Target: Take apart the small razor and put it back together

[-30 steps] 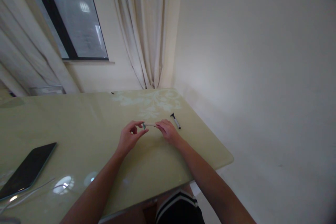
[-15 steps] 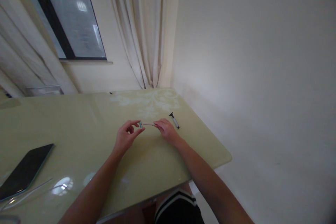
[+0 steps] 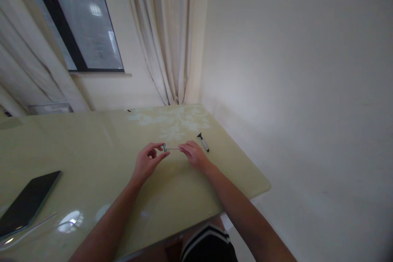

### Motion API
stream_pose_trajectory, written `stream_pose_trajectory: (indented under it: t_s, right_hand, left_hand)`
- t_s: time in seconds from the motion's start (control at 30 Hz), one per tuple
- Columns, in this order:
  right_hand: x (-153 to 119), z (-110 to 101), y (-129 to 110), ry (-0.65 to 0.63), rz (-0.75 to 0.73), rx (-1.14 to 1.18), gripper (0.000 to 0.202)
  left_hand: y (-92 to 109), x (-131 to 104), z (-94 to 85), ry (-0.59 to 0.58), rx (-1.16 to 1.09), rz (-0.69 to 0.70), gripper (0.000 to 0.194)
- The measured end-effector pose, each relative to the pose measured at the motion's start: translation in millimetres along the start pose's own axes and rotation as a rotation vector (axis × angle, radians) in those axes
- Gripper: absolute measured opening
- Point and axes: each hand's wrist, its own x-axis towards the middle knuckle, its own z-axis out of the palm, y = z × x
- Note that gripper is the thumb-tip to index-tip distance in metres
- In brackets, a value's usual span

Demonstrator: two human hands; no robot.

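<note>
Between the thumb and index finger of my left hand point(image 3: 150, 157) is a small teal-and-dark rectangular piece point(image 3: 164, 148), pinched at its two ends. My right hand point(image 3: 193, 153) is closed on a thin pale stick point(image 3: 172, 148), whose left end reaches the middle of the piece; together they form a T shape. Whether the two are joined cannot be made out. Just beyond my right hand, a razor point(image 3: 203, 143) with a black head and silver-grey handle lies on the table.
The pale glossy table point(image 3: 92, 143) has a rounded right corner near a white wall point(image 3: 294, 90). A dark tablet point(image 3: 29, 200) and a thin pale cable point(image 3: 33, 227) lie at the left. A tiny dark object point(image 3: 129, 111) rests by the far edge, below curtains point(image 3: 172, 28) and a window.
The stick's left end now meets the small piece, where a slight gap showed before. My hands have barely moved; the whole view has shifted slightly.
</note>
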Motion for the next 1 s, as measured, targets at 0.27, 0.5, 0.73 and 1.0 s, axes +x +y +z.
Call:
stream_pose_trajectory:
  t_s: [0.27,0.5,0.73,1.0]
  right_hand:
    - [0.2,-0.2,3.2,0.034,0.012,-0.022,0.03]
    - [0.1,0.1,2.5,0.017,0.027,-0.041,0.028]
    - [-0.6,-1.2,3.3,0.006,-0.013,-0.023,0.029]
    - [-0.8,-0.1,-0.3,0.021,0.003,0.035,0.032]
  left_hand:
    - [0.6,1.0,-2.5,0.031,-0.005,-0.01,0.035]
    - [2.4,0.9,-1.7,0.029,-0.006,0.003,0.036]
    - [1.4,1.0,-1.7,0.008,-0.003,0.022,0.036]
    - [6.3,0.7,-0.6,-0.008,-0.002,0.023,0.037]
